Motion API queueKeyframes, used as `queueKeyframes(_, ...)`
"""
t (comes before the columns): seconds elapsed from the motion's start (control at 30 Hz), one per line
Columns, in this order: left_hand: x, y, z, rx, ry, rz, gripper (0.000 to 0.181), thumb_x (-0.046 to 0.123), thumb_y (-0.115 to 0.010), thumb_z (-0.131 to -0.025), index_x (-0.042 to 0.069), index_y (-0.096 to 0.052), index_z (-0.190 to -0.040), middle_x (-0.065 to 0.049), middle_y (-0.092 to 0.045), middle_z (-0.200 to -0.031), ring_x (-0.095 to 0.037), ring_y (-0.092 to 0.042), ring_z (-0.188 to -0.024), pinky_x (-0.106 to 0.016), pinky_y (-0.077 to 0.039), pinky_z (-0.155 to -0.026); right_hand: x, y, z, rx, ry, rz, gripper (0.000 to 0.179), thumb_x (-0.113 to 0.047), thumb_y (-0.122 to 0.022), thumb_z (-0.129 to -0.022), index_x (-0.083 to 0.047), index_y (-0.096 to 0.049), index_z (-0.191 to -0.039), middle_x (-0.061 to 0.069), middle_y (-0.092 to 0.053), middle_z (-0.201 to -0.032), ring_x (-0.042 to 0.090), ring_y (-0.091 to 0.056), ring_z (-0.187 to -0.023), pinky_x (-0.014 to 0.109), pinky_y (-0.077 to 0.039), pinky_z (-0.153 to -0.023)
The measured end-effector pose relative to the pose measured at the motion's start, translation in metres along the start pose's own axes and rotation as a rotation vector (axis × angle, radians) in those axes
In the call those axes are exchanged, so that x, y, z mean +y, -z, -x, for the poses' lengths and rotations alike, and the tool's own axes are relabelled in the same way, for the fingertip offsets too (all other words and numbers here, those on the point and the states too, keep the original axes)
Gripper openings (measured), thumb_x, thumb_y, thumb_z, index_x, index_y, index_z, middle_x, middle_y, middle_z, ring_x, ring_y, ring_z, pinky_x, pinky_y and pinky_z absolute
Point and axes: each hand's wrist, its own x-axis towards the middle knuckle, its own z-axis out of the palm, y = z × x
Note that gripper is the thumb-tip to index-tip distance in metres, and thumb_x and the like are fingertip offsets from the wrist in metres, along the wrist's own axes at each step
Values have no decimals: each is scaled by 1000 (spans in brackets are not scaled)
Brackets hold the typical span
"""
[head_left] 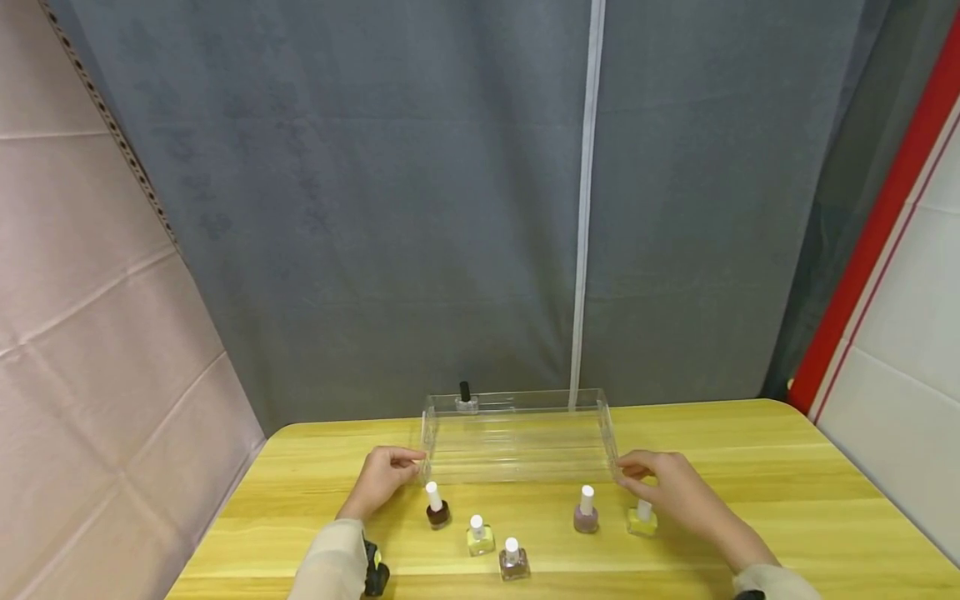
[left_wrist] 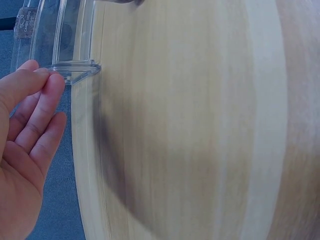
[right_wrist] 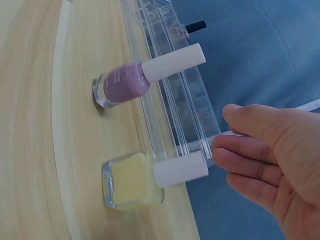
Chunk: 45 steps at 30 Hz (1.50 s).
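A clear stepped acrylic display rack point(head_left: 517, 481) stands toward the back of the wooden table. My left hand point(head_left: 386, 477) pinches its left end, thumb and index fingertip meeting at the side panel in the left wrist view. At the opposite end, my right hand point(head_left: 667, 486) has thumb and fingertips about the right side panel. On the rack's top step, at the left, stands a clear nail polish bottle point(head_left: 467, 406) with a black cap. Below the right hand are a yellow nail polish bottle point(right_wrist: 131, 181) and a mauve one point(right_wrist: 122, 84), both white-capped and upright.
In front of the rack stand a dark red nail polish bottle point(head_left: 438, 513), another yellow one point(head_left: 480, 540) and a brownish one point(head_left: 514, 565). A grey curtain point(head_left: 375, 250) hangs behind the table point(head_left: 750, 475). Pale cloth walls flank both sides.
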Motion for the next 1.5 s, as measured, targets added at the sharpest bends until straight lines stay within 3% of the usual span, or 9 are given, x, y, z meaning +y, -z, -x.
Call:
queueKeyframes(0.27,2,0,1,-1,9,-11,19,-7,-63,-81,-5,-70,-99,-16,-68,-85,-15,-58,-66,-23,-47,-55,6,4,9,27,-19,45,23,-21,-67,-84,-5,-69,-102,6,-67,-99,14,-62,-82,33,-52,-69)
queueKeyframes(0.57,-1,1,0,-22,-24,26,18,-5,-64,-83,-9,-68,-100,-21,-67,-82,-32,-64,-72,-30,-52,-58,13,7,17,8,-86,-11,29,-22,-67,-85,-2,-67,-105,8,-67,-100,18,-62,-87,38,-52,-74)
queueKeyframes(0.7,-1,1,1,-25,-25,42,19,-4,-64,-83,-10,-67,-101,-21,-67,-83,-33,-64,-72,-36,-53,-59,15,7,20,6,-102,-1,29,-22,-67,-84,-2,-67,-105,7,-67,-100,19,-62,-88,39,-52,-75)
queueKeyframes(0.83,-1,1,0,-20,-23,41,18,-5,-64,-82,-10,-68,-100,-20,-67,-84,-32,-64,-72,-31,-52,-58,17,7,23,13,-117,15,28,-20,-69,-83,-2,-67,-104,7,-67,-100,19,-62,-88,40,-51,-76)
queueKeyframes(1.07,-1,3,1,-19,-1,26,20,-6,-63,-82,-8,-68,-101,-19,-67,-84,-32,-63,-74,-30,-52,-59,24,6,29,54,26,65,24,-16,-68,-83,2,-67,-101,8,-68,-93,11,-63,-78,32,-53,-69)
queueKeyframes(1.33,-2,3,1,-23,16,23,21,-8,-62,-83,-7,-68,-102,-19,-66,-84,-33,-63,-75,-37,-53,-62,31,2,33,22,14,45,28,-21,-68,-84,2,-67,-100,5,-68,-92,10,-63,-78,29,-52,-67)
queueKeyframes(1.5,-2,2,-1,-33,16,28,22,-9,-60,-83,-8,-67,-103,-20,-67,-85,-34,-63,-75,-34,-53,-62,36,-4,36,-1,13,-22,24,-18,-68,-84,1,-67,-98,2,-68,-88,7,-62,-75,27,-52,-65)
